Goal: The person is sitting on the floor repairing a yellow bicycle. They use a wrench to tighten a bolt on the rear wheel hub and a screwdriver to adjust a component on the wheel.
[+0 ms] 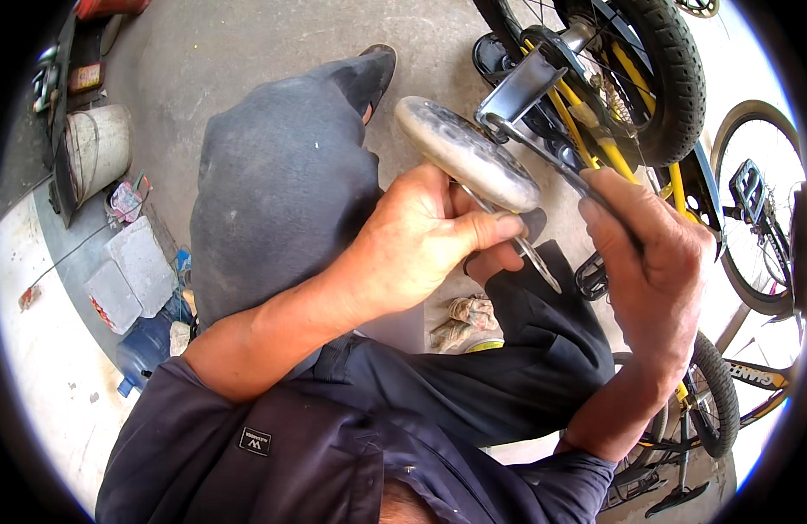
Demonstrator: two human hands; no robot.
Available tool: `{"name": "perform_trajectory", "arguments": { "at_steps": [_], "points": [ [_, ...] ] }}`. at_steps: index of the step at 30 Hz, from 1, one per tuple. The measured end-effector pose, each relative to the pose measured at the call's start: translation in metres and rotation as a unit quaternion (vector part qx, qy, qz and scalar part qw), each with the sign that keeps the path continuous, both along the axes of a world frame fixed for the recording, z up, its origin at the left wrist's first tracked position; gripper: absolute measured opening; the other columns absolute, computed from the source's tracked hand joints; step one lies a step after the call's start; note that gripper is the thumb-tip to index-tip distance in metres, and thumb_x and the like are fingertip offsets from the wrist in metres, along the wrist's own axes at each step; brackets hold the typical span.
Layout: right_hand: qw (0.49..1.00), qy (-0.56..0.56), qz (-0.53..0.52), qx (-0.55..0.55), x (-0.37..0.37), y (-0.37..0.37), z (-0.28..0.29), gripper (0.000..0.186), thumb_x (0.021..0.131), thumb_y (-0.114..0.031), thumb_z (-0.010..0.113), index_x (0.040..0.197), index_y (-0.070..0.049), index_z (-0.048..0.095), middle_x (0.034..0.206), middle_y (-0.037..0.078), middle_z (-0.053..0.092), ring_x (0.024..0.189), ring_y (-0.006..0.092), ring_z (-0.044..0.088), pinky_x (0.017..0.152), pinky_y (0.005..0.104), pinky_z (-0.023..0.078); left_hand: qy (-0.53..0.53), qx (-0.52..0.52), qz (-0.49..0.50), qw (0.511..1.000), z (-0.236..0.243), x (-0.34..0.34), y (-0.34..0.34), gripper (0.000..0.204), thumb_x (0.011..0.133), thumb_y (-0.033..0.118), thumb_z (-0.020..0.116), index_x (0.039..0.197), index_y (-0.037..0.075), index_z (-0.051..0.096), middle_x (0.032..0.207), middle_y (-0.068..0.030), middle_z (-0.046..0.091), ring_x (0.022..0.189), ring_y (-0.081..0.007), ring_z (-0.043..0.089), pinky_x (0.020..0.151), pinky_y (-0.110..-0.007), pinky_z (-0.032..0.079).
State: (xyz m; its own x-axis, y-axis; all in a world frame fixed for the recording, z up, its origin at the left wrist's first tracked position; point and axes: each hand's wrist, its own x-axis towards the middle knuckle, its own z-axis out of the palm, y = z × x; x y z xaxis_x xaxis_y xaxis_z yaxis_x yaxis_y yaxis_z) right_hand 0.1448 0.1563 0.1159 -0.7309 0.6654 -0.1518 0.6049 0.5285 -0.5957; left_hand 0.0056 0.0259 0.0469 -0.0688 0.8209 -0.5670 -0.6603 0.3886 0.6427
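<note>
A small training wheel (464, 150) with a worn, pale tyre hangs tilted over my lap. My left hand (425, 229) is closed just below it, its thumb and fingers pinching a thin, flat metal tool (540, 265) that looks like a spanner. Part of that tool is hidden behind the wheel and fingers. My right hand (652, 231) is wrapped round the dark arm of a metal training wheel bracket (519, 86). The bracket's wide, channel-shaped end points away from me. Near the wheel's far side the bracket meets it; the joint itself is partly hidden.
Beyond my right hand lies a bicycle with a yellow frame and a knobbly tyre (674, 74). More bicycle wheels (755, 205) stand at the right. Gloves (467, 321) lie between my legs. At the left are a whitish bucket (102, 148) and a blue water bottle (145, 349).
</note>
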Motion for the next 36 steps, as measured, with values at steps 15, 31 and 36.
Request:
{"name": "perform_trajectory", "arguments": {
  "at_steps": [15, 31, 36],
  "points": [
    [0.993, 0.013, 0.098, 0.069, -0.017, 0.002, 0.025, 0.019, 0.073, 0.001, 0.069, 0.092, 0.001, 0.068, 0.069, 0.011, 0.062, 0.057, 0.0167, 0.06, 0.054, 0.0269, 0.045, 0.019, -0.007, 0.013, 1.0, -0.001, 0.001, 0.001, 0.024, 0.085, 0.007, 0.065, 0.102, -0.006, 0.054, 0.07, -0.0109, 0.066, 0.058, -0.0119, 0.061, 0.051, -0.024, 0.047],
    [0.991, 0.065, 0.108, 0.04, 0.002, 0.017, -0.006, 0.02, 0.076, 0.001, 0.066, 0.096, 0.002, 0.068, 0.069, 0.01, 0.06, 0.06, 0.0161, 0.058, 0.056, 0.0281, 0.043, -0.008, -0.004, -0.002, 1.0, 0.002, -0.001, 0.001, 0.025, 0.089, 0.01, 0.063, 0.108, -0.003, 0.054, 0.084, -0.0076, 0.066, 0.072, -0.0132, 0.067, 0.057, -0.023, 0.051],
    [0.997, 0.039, 0.071, -0.02, 0.006, 0.017, -0.014, 0.021, 0.08, -0.002, 0.062, 0.101, 0.002, 0.067, 0.069, 0.009, 0.058, 0.059, 0.0157, 0.054, 0.057, 0.0274, 0.041, 0.007, 0.0, -0.009, 1.0, 0.001, -0.002, 0.0, 0.028, 0.09, 0.012, 0.063, 0.11, -0.002, 0.051, 0.086, -0.0079, 0.065, 0.072, -0.0137, 0.067, 0.057, -0.023, 0.051]
  ]
}}
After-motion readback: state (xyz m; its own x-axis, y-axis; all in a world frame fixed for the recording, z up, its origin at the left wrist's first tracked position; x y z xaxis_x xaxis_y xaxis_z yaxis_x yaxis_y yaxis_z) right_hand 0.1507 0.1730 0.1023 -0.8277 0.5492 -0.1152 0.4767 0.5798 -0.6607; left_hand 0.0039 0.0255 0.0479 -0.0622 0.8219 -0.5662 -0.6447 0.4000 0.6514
